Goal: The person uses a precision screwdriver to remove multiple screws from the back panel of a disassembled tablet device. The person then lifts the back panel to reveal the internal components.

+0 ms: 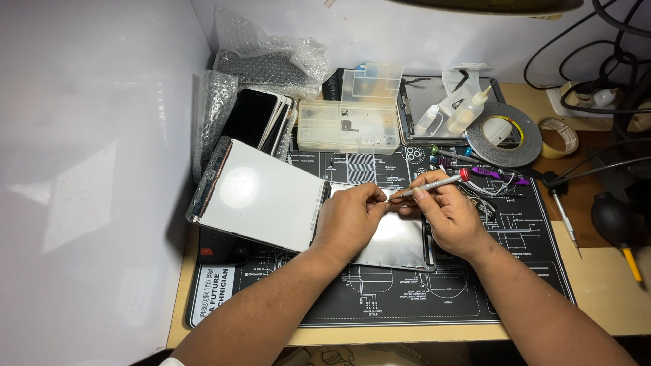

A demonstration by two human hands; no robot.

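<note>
A slim screwdriver [434, 184] is pinched in the right hand [447, 213], fingers closed round the shaft, tip aimed at the top edge of the opened tablet [400, 240]. That tablet is laid in the middle of the black mat [420, 298], with its white screen panel [261, 193] folded out to the left. The left hand [349, 217] is pressed on the tablet right by the tip, fingertips drawn together; whether anything tiny is held there can't be made out.

What could go wrong: a small screw could easily be flicked off and lost on the busy mat print, and the tip could get skated across the metal if it's tilted. The propped panel looks like it could be knocked too.

Behind the tablet a clear parts box [349, 125], a tape roll [505, 135] and dropper bottles [454, 112] are crowded in. The mat is set on a wooden desk [603, 285], boxed in by white walls.
</note>
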